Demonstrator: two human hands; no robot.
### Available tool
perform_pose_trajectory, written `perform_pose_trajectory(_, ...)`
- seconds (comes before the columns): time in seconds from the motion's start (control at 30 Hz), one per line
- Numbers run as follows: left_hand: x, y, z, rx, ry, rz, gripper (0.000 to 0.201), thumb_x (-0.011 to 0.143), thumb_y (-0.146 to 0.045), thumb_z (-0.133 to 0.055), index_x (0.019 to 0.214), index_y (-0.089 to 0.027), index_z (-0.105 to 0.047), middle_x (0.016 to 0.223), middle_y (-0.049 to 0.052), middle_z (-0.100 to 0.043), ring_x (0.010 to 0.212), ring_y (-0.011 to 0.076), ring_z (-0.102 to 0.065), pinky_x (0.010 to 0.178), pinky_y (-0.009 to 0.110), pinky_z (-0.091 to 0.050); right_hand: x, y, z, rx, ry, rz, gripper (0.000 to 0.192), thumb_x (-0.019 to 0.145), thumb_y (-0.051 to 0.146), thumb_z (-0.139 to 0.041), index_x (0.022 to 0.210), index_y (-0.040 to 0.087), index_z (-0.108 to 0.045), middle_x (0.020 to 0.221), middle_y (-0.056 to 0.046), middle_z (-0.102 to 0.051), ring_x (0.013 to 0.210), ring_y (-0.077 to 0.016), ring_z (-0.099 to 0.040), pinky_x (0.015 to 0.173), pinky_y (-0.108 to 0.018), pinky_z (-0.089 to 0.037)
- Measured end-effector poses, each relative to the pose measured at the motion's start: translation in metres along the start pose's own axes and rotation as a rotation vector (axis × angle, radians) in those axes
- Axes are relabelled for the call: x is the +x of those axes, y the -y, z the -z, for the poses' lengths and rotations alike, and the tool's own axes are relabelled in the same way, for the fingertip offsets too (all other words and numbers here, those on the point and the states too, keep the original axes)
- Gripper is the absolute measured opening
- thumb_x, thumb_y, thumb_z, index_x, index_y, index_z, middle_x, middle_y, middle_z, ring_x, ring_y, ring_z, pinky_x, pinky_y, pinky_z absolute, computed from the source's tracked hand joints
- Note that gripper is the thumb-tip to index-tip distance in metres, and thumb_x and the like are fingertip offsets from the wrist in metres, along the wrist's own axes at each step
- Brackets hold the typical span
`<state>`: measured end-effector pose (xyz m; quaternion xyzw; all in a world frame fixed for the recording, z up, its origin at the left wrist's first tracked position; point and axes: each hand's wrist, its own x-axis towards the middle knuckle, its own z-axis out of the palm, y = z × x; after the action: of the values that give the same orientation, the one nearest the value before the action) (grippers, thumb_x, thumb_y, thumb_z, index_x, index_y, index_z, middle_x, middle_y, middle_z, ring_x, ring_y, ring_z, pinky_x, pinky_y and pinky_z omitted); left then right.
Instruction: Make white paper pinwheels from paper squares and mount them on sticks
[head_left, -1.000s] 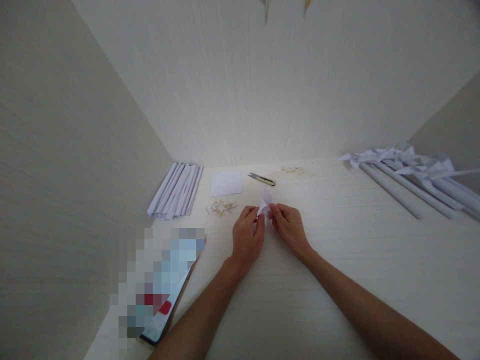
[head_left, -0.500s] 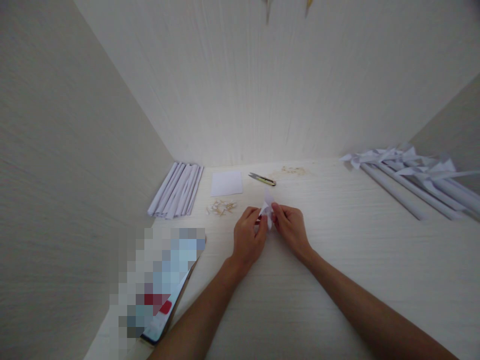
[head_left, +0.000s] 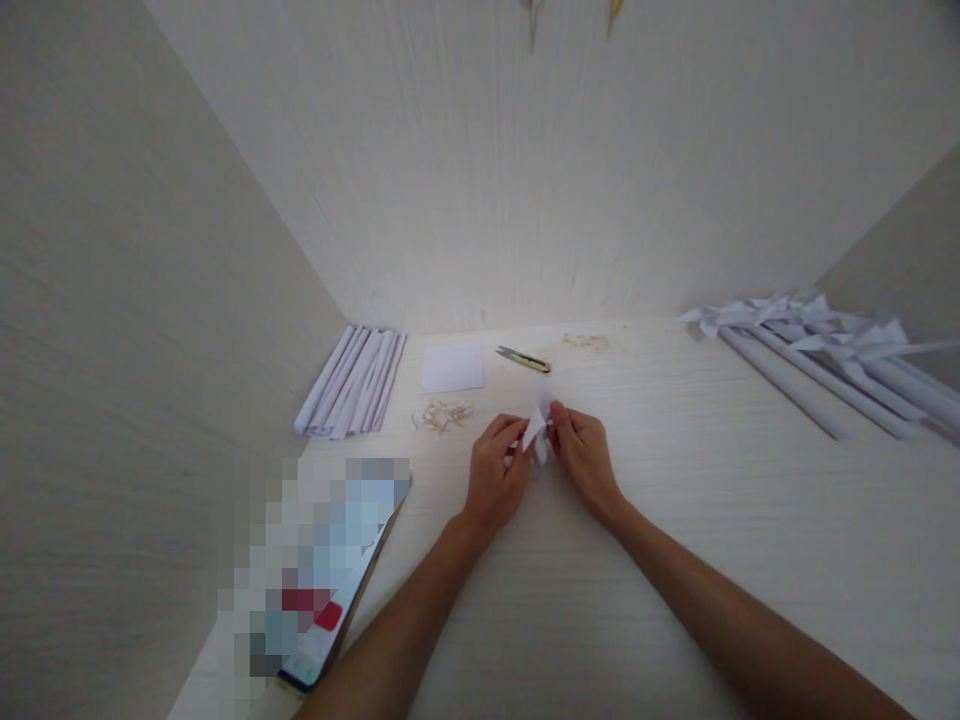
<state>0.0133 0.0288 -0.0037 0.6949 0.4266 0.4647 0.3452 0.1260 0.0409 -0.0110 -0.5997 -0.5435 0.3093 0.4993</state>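
Observation:
Between my two hands, over the middle of the table, is a small white paper pinwheel (head_left: 537,430) with folded, pointed blades, slightly blurred. My left hand (head_left: 498,468) is closed on its left side, thumb and fingers pinching the paper. Closed on the opposite side, my right hand (head_left: 579,452) pinches near the pinwheel's centre; its fingertips are partly hidden, and whether they also hold something thin cannot be made out. Just beyond the hands lie thread snips (head_left: 523,359) with dark blades and a yellowish handle. A pile of short little sticks (head_left: 444,415) is left of my left hand.
White paper squares (head_left: 452,368) lie behind the sticks, and rolled paper tubes (head_left: 351,382) are at the left. Paper pinwheels on tubes (head_left: 817,350) are heaped at the right. A phone (head_left: 341,590), partly pixelated, rests at front left. Thin scraps (head_left: 586,342) lie by the back wall.
The pinwheel has turned a little between my fingers, so a blade now faces up by the left fingertips. My hands have barely moved.

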Motion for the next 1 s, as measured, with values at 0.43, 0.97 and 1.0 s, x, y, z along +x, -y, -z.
perform_pose_trajectory(0.43, 0.0044, -0.0032, 0.0016, 0.043, -0.063, 0.056, 0.016, 0.074, -0.026, -0.051, 0.067, -0.015, -0.062, 0.069, 0.001, -0.055, 0.063, 0.0094, -0.051, 0.049, 0.016, -0.043, 0.0005, -0.0022, 0.0003, 0.038, 0.034, 0.014, 0.045, 0.079, 0.046, -0.033, 0.044, 0.017, -0.037, 0.04, 0.004, -0.035, 0.038, -0.008, -0.031, 0.04, -0.021, -0.023)
perform_pose_trajectory(0.97, 0.0016, -0.002, 0.0028, -0.141, 0.072, 0.021, 0.022, 0.078, -0.023, -0.043, 0.083, -0.016, -0.063, 0.081, 0.005, -0.053, 0.073, 0.0118, -0.052, 0.057, 0.02, -0.049, 0.0001, 0.0013, 0.0009, 0.038, -0.041, 0.007, 0.044, 0.079, 0.048, -0.031, 0.045, 0.018, -0.034, 0.041, 0.003, -0.035, 0.039, -0.0089, -0.032, 0.04, -0.022, -0.024)
perform_pose_trajectory(1.0, 0.0015, -0.0025, 0.003, -0.15, 0.086, 0.015, 0.022, 0.078, -0.022, -0.042, 0.084, -0.016, -0.063, 0.082, 0.005, -0.053, 0.074, 0.0119, -0.052, 0.059, 0.021, -0.05, 0.0002, 0.0014, 0.0008, 0.041, -0.047, 0.007, 0.044, 0.078, 0.048, -0.031, 0.045, 0.019, -0.033, 0.041, 0.003, -0.034, 0.039, -0.0089, -0.032, 0.04, -0.022, -0.024)
